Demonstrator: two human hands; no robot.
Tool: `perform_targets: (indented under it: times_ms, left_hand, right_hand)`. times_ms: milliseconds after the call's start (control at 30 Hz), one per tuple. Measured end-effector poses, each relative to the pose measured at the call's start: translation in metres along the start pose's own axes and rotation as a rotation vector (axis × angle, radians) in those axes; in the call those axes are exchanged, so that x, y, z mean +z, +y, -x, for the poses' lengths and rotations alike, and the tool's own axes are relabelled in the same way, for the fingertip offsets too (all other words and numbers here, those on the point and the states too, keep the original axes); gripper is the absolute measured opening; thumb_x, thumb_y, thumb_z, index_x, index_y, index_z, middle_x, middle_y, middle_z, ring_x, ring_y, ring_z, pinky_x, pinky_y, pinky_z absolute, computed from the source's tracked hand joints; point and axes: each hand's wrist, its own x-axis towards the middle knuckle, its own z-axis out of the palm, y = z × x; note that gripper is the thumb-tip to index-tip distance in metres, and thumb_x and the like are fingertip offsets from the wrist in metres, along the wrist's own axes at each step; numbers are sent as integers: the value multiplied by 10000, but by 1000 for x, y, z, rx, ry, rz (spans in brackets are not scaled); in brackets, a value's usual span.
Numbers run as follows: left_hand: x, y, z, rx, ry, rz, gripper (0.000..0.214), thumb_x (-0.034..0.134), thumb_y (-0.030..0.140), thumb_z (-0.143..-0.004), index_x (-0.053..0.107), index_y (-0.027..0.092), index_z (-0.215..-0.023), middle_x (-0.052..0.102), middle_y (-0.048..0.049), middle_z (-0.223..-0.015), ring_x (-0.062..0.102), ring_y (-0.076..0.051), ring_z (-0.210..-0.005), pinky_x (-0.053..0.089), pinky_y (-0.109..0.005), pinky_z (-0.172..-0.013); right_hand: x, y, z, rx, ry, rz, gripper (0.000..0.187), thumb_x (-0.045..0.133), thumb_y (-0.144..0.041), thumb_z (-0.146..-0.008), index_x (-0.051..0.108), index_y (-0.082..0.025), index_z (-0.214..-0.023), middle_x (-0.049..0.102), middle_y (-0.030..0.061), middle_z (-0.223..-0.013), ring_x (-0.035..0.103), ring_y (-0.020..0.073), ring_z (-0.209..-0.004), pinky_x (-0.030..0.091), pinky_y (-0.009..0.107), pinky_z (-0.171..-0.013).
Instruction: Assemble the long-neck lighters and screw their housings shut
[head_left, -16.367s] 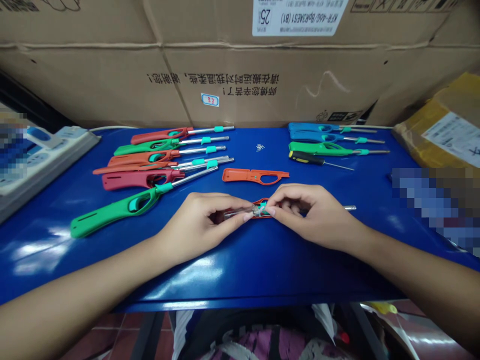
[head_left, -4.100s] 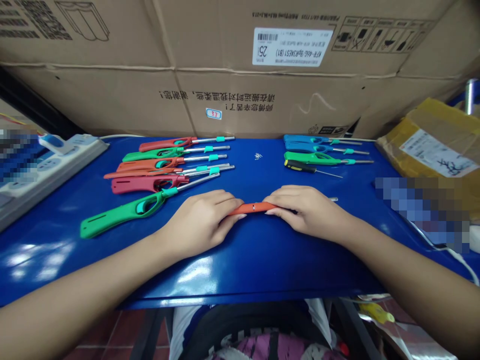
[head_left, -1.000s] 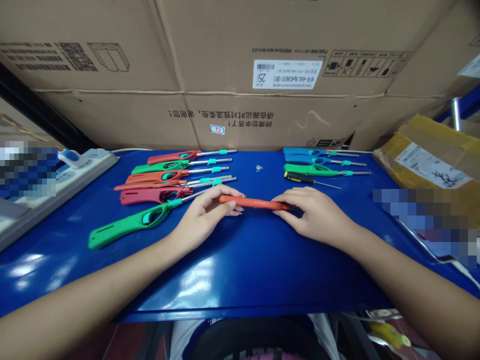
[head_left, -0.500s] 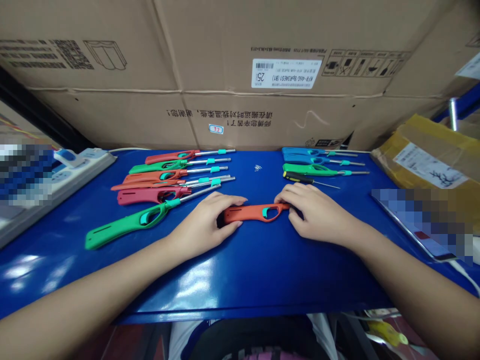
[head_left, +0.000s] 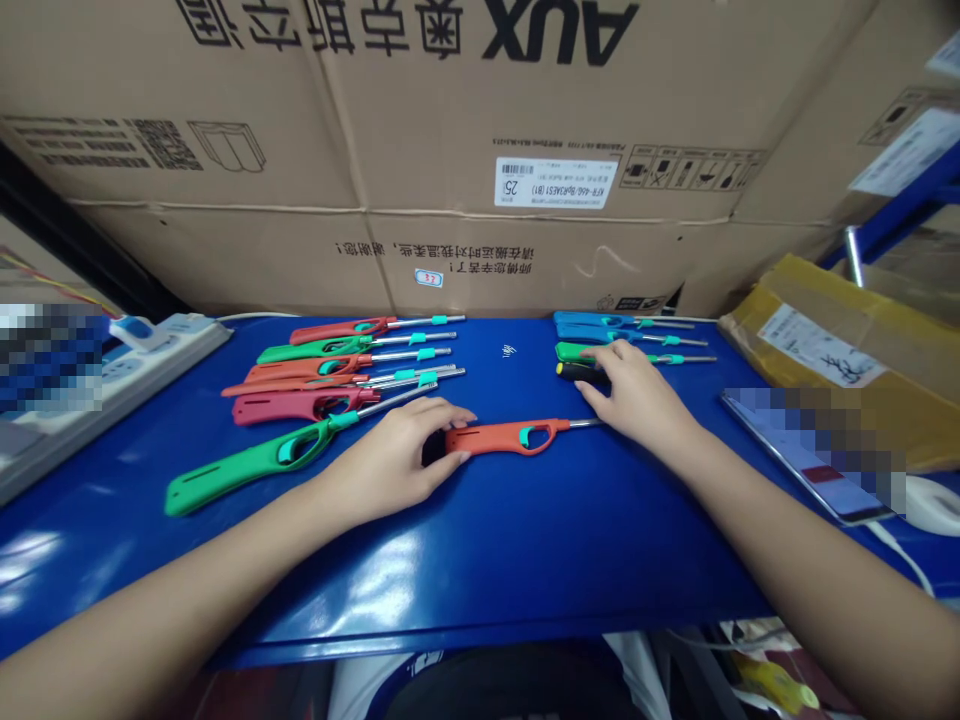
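An orange long-nosed lighter lies crosswise on the blue table, its metal tube pointing right. My left hand holds the butt end between thumb and fingers; a dark patch shows inside the grip. Beyond the tube's tip, my right hand has its thumb and index finger on either side of the black and yellow handle of a screwdriver. The hand hides the screwdriver's shaft and part of a green lighter just behind it. Left of my left hand lies another green lighter.
Several red, orange and green lighters lie in a row at the left, with blue ones at the back right. A power strip stands left, a phone and yellow-taped box right. A large carton closes off the back.
My right hand has let go of the orange lighter's front end and moved back and right to the screwdriver. My left hand stays on the lighter. The camera view has tilted up slightly.
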Motion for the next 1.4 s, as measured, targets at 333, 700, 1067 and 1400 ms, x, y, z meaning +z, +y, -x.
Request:
perform_targets:
  times_ms: [333,700,1067,1400]
  left_hand:
    - [7,11,5,35,-56,-4,284,645,264,-953,672,157,-1215,705,-106,-1116,673,-247,-1038,562,-399,-943]
    - [19,12,7,102,-25,45,343,686,307,-942,664,146,-1243,713,-119,-1141,661,-250,-1065,554,-388,-959]
    - [1,8,4,81,2,52,338,685,444,-920,736,167,-1107,701,-104,-1032,667,-231,-944,560,-371,-872]
    - [0,8,4,102,-65,26,273,693,317,-893,731,186,-1129,703,-88,-1032,650,-233,-955,543,-367,-868]
  right_hand:
    - [-12,-22,0,-45,128,-165,203,602,-298,-931,605,-198,-1108,647,76,-925,604,208,-703,541,379,-700]
    - [-16,-49,9,-161,256,-639,193,642,-276,-934,664,-243,-1123,676,90,-1166,649,250,-1125,572,418,-918]
    - [-7,-49,7,-160,133,-549,257,618,-273,-947,672,-251,-1198,736,72,-1232,681,253,-1179,528,463,-1046]
    - [-8,-50,9,-80,216,-653,248,656,-321,-932,685,-242,-1166,732,81,-1211,697,250,-1130,588,440,-957]
